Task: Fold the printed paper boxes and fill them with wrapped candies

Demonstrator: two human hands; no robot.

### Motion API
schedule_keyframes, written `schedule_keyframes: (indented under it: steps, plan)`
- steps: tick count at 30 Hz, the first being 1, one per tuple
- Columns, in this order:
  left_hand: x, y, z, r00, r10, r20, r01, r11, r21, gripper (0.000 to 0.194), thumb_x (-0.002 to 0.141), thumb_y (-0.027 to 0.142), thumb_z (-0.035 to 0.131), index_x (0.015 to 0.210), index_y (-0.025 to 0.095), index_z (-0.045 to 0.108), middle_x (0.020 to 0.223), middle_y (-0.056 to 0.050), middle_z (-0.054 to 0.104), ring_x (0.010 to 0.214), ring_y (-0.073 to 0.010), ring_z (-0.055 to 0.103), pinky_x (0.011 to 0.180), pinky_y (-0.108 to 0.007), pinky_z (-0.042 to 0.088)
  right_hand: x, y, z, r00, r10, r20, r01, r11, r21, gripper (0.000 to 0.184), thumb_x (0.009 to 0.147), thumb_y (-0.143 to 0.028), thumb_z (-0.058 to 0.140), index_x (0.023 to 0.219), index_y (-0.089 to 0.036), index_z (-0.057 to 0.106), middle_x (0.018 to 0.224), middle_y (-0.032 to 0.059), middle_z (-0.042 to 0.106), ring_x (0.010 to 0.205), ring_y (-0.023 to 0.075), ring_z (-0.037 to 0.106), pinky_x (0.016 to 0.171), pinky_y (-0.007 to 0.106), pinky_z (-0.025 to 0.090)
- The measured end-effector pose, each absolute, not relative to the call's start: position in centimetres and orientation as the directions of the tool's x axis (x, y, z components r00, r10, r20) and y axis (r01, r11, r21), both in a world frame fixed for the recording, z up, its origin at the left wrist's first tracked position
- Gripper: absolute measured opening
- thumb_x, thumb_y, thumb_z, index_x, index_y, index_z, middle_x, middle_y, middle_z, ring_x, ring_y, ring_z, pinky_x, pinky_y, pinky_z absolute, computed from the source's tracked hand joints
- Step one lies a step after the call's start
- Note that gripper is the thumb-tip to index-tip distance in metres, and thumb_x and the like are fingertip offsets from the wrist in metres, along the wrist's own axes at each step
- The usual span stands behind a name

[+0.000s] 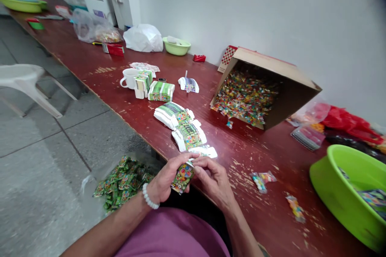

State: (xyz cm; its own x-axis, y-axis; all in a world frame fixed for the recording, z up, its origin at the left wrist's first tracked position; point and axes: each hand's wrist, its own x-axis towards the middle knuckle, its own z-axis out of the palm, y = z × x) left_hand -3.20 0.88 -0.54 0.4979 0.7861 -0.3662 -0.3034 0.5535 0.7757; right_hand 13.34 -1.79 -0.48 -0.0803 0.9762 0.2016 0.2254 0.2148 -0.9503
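Note:
My left hand (167, 176) is wrapped round a small green printed candy box (182, 177) at the table's front edge. At the top end of that box, the thumb and fingers of my right hand (214, 178) pinch its white flap. Just beyond my hands lie stacks of flattened green-and-white boxes (189, 134), fanned over one another. Small wrapped candies (259, 182) are on the table to the right, with another candy packet (296, 209) nearer me. Whatever is inside the held box is hidden.
A cardboard carton (298, 84) on its side spills wrapped candies. A green basin (334, 184) stands at right. Bundled boxes (161, 91) and a white mug (129, 78) are farther back. Below left, a clear bag (90, 192) holds filled green boxes; a white stool (27, 74) stands beyond.

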Motion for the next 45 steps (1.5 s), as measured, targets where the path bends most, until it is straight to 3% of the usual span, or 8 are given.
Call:
schedule_keyframes:
  steps: [5, 11, 18, 26, 33, 38, 42, 45]
  plan:
    - [-2.8, 0.7, -0.7, 0.476, 0.806, -0.352, -0.327, 0.534, 0.78, 0.049, 0.09, 0.051, 0.056, 0.125, 0.02, 0.068, 0.087, -0.006, 0.072, 0.055, -0.0134, 0.061, 0.042, -0.02, 0.05, 12.7, -1.4, -0.3, -0.003, 0.995, 0.102, 0.235, 0.1, -0.967, 0.011, 0.085, -0.03, 0.069, 0.083, -0.019, 0.07, 0.083, 0.0027, 0.072, 0.071, 0.0163, 0.063, 0.068, 0.027, 0.049]
    - [-2.8, 0.9, -0.7, 0.554, 0.742, -0.378, -0.368, 0.625, 0.688, 0.058, 0.092, 0.06, 0.049, 0.125, 0.016, 0.067, 0.066, -0.004, 0.068, 0.048, -0.0129, 0.059, 0.04, -0.021, 0.051, 12.2, -0.8, -0.3, -0.029, 0.998, -0.048, -0.068, -0.05, -0.996, 0.018, 0.081, -0.033, 0.072, 0.074, -0.018, 0.065, 0.086, 0.0033, 0.073, 0.05, 0.0103, 0.054, 0.051, 0.025, 0.046]
    - [-3.5, 1.2, -0.6, 0.52, 0.727, -0.449, -0.401, 0.672, 0.623, 0.035, 0.086, 0.038, 0.065, 0.114, 0.019, 0.072, 0.086, -0.003, 0.074, 0.047, -0.0107, 0.061, 0.04, -0.021, 0.05, 12.0, -2.2, -0.2, -0.124, 0.957, 0.263, 0.269, 0.287, -0.919, 0.012, 0.088, -0.031, 0.068, 0.098, -0.025, 0.07, 0.105, 0.0052, 0.069, 0.101, 0.0229, 0.064, 0.09, 0.037, 0.049]
    - [-3.5, 1.8, -1.1, 0.371, 0.815, -0.446, -0.515, 0.58, 0.631, 0.03, 0.082, 0.033, 0.069, 0.108, 0.018, 0.072, 0.084, -0.003, 0.075, 0.082, -0.0193, 0.072, 0.078, -0.029, 0.057, 8.3, -3.3, -3.0, -0.149, 0.907, 0.393, 0.654, 0.389, -0.649, 0.101, 0.059, -0.029, 0.087, 0.144, -0.022, 0.033, 0.142, 0.0172, 0.047, 0.128, 0.0356, 0.046, 0.103, 0.049, 0.041]
    - [-4.6, 1.3, -2.3, 0.336, 0.889, -0.312, -0.455, 0.443, 0.773, 0.042, 0.091, 0.048, 0.06, 0.117, 0.016, 0.069, 0.12, -0.009, 0.072, 0.119, -0.0239, 0.061, 0.106, -0.034, 0.043, 7.5, -2.3, -3.2, -0.186, 0.886, 0.426, 0.778, 0.397, -0.487, 0.084, 0.065, -0.022, 0.07, 0.143, -0.02, 0.038, 0.129, 0.0142, 0.058, 0.115, 0.0342, 0.051, 0.102, 0.052, 0.035]
    - [-6.4, 0.8, -2.1, 0.369, 0.87, -0.328, -0.392, 0.465, 0.793, 0.034, 0.088, 0.043, 0.066, 0.113, 0.019, 0.069, 0.116, -0.006, 0.072, 0.11, -0.0202, 0.064, 0.097, -0.028, 0.049, 7.0, -2.3, -2.8, -0.249, 0.9, 0.357, 0.698, 0.422, -0.578, 0.081, 0.066, -0.039, 0.078, 0.138, -0.021, 0.045, 0.127, 0.0129, 0.062, 0.111, 0.0322, 0.057, 0.097, 0.047, 0.039]
    - [-9.6, 0.5, -2.9, 0.282, 0.87, -0.405, -0.209, 0.467, 0.859, 0.048, 0.09, 0.053, 0.058, 0.129, 0.026, 0.056, 0.093, -0.003, 0.071, 0.069, -0.0167, 0.067, 0.061, -0.027, 0.053, 9.3, -1.4, -3.5, -0.315, 0.886, 0.34, 0.679, 0.46, -0.572, 0.092, 0.068, -0.058, 0.079, 0.144, -0.024, 0.04, 0.145, 0.015, 0.049, 0.128, 0.0336, 0.048, 0.105, 0.047, 0.037]
    - [-13.3, 0.8, -4.9, 0.06, 0.953, -0.298, 0.121, 0.289, 0.95, 0.051, 0.089, 0.059, 0.052, 0.125, 0.023, 0.059, 0.116, -0.008, 0.068, 0.098, -0.0247, 0.067, 0.079, -0.034, 0.054, 13.1, 0.5, -4.7, -0.048, 0.935, 0.351, 0.829, 0.234, -0.507, 0.076, 0.079, -0.055, 0.072, 0.141, -0.021, 0.044, 0.141, 0.0178, 0.05, 0.127, 0.0352, 0.047, 0.102, 0.051, 0.038]
